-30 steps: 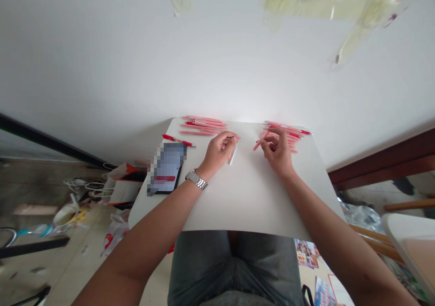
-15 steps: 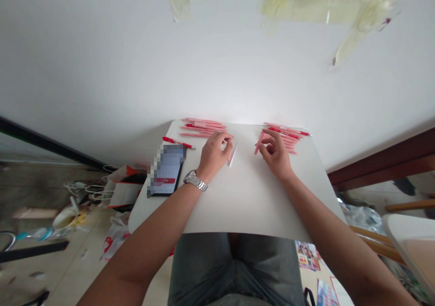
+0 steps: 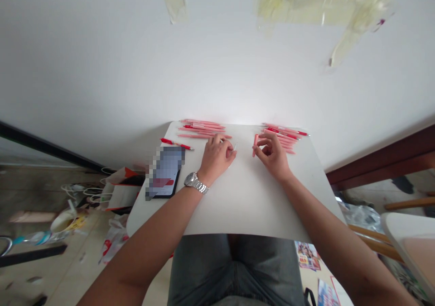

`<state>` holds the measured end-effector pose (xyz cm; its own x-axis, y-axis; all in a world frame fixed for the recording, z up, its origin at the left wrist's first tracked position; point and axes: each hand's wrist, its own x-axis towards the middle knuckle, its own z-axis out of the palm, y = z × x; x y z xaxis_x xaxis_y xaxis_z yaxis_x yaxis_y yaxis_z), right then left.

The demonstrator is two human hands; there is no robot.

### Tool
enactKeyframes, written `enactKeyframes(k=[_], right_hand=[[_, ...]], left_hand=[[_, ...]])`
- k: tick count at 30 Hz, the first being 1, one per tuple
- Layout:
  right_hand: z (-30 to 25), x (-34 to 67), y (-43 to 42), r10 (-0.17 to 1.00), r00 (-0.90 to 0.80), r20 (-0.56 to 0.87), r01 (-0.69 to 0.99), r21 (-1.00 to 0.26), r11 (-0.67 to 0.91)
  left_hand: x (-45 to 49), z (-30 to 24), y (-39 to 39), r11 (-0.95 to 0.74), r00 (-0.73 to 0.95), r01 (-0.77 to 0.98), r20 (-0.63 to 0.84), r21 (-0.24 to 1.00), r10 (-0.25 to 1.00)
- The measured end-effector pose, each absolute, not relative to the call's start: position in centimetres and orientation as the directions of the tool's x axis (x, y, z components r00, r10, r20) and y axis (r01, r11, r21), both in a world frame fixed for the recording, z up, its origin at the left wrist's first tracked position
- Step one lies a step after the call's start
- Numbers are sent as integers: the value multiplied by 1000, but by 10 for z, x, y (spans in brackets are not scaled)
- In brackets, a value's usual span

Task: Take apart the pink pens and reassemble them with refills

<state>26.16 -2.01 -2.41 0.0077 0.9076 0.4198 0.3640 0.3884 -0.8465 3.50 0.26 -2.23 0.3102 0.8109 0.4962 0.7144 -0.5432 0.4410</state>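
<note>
My left hand, with a metal watch on its wrist, rests on the small white table with fingers curled over a thin white pen tube, of which only the tip shows. My right hand pinches a short pink pen piece upright between thumb and fingers. A row of pink and red pens lies beyond the left hand. Another pile of pink pens lies just past the right hand.
A phone lies at the table's left edge, with a single red pen beside it. A white wall rises right behind the table. Bags, cables and a cup clutter the floor at left; a wooden chair stands at right.
My left hand has closed over the white tube, covering most of it. My right hand drew the pink piece out of the pile toward the middle and turned it upright.
</note>
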Motion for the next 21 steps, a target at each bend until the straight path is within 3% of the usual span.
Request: enactKeyframes(k=[8,21], right_hand=[[-25,262,-20,904,6,428,366,-842,396],[-26,262,-20,903,10,429,356,-846,398]], left_hand=[[39,-15,-4,-521,333,783,479,340,812],[43,-17,-2,-537,334,753,483,379,809]])
